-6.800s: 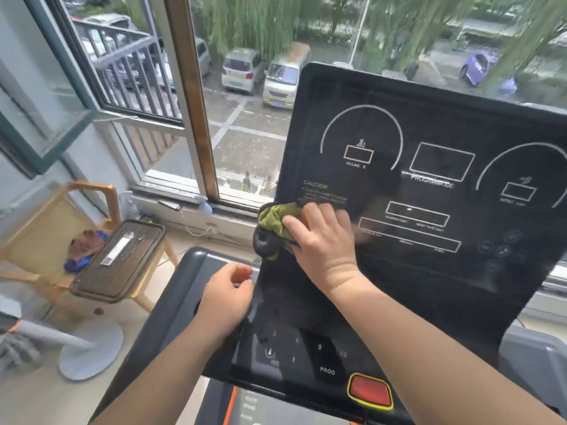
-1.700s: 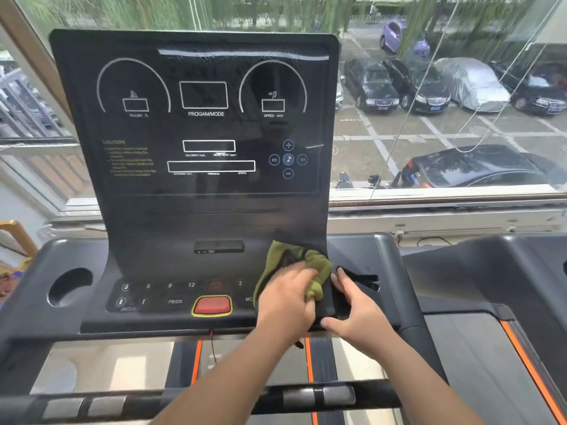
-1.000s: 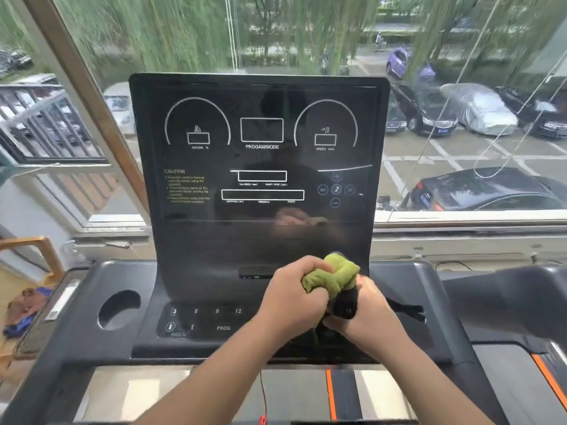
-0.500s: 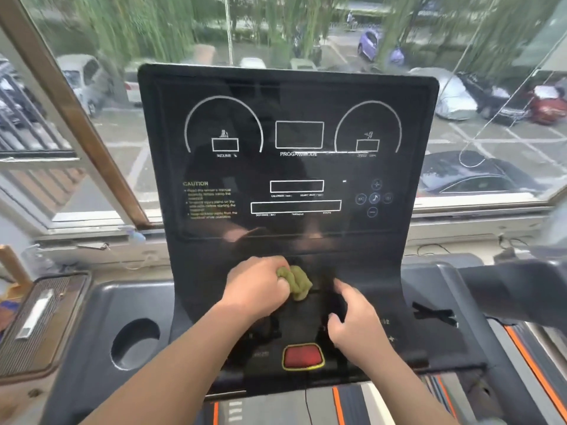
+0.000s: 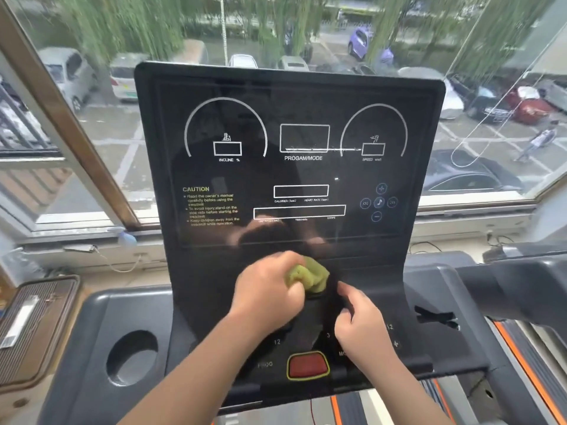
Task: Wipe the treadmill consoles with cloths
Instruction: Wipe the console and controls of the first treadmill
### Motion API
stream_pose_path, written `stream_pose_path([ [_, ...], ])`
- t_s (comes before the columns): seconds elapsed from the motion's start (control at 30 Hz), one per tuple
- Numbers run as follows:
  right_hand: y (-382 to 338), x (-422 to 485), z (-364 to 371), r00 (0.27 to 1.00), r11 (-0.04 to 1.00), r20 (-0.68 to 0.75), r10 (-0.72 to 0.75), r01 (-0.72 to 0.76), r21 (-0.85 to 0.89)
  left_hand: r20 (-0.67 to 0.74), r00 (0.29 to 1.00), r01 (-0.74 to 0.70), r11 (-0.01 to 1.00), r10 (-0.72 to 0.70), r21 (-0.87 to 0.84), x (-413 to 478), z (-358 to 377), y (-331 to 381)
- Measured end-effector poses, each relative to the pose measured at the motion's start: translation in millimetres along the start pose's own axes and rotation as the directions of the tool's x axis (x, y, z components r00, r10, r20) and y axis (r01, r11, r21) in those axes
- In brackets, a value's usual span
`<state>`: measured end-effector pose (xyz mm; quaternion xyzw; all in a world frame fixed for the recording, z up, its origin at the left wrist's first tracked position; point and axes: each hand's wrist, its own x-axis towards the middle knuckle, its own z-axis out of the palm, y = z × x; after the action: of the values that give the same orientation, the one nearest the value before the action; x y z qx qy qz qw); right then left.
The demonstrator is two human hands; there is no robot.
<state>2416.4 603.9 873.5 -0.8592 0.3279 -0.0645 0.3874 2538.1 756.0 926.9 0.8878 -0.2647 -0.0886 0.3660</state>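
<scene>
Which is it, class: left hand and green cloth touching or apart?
Touching. The head view shows the left hand gripping the green cloth, fingers curled round it.

The black treadmill console bears a bunched green cloth above its red button.

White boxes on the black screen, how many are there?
5. Three across the top: incline box, middle box, speed box. Two stacked below: short box, long box. None look hidden.
</scene>
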Motion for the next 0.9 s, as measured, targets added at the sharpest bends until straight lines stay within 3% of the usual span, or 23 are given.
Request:
stream_pose_path([
  [0.07,-3,3,-1,1.000,1.000,-0.012,-0.019,0.019,0.016,0.061,0.995,-0.078,0.996,0.074,0.051,1,16,-2],
  [0.17,-10,5,-5,1.000,0.996,-0.005,-0.014,0.014,0.083,0.022,0.992,-0.128,0.984,0.126,0.125,-13,24,-19],
  [0.33,-22,10,-8,0.999,0.987,0.030,-0.025,0.020,0.162,-0.170,0.981,0.125,0.976,-0.094,0.180,-46,-6,-73],
  [0.43,-27,10,-5,0.999,0.982,0.027,-0.034,0.028,0.187,-0.287,0.904,0.333,0.943,-0.317,0.006,-50,-31,-76],
  [0.53,-36,8,-3,0.996,0.975,0.035,-0.085,0.076,0.207,-0.487,0.830,0.195,0.959,-0.273,-0.204,-52,-52,-58],
  [0.67,-53,8,-12,0.990,0.952,0.002,-0.144,0.139,0.271,-0.737,0.672,-0.086,0.980,-0.075,-0.178,-47,-55,-24],
  [0.7,-56,9,-17,0.989,0.948,-0.007,-0.150,0.145,0.284,-0.752,0.659,-0.113,0.985,-0.024,-0.130,-39,-51,-18],
  [0.77,-61,12,-26,0.986,0.940,-0.013,-0.166,0.162,0.301,-0.715,0.700,-0.060,0.996,-0.002,-0.061,-18,-37,-14],
  [0.83,-63,12,-34,0.985,0.928,-0.011,-0.174,0.167,0.333,-0.631,0.758,0.109,0.985,-0.167,-0.131,5,-17,-11],
  [0.9,-63,11,-39,0.986,0.909,-0.022,-0.164,0.160,0.386,-0.568,0.763,0.236,0.951,-0.309,-0.200,20,2,6],
])
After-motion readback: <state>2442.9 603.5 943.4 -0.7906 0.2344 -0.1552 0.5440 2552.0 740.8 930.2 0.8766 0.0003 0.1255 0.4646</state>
